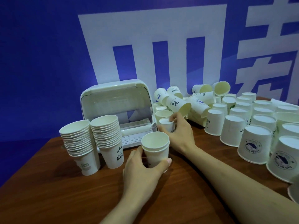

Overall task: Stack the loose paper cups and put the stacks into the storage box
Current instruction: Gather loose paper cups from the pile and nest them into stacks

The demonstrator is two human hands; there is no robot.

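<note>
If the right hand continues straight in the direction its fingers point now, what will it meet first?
The right hand already grips an upside-down cup. Straight beyond, probably the upright loose cups beside the storage box; depth is unclear.

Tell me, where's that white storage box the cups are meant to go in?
The storage box sits at the back left of the wooden table, against the blue wall, its lid up. Two tall cup stacks stand right in front of it.

held stack (156, 151): plain white, between the left fingers
upturned cup (167, 125): white, dark print, under the right fingertips
table (64, 191): reddish-brown wood
wall (40, 54): blue, white characters
</note>
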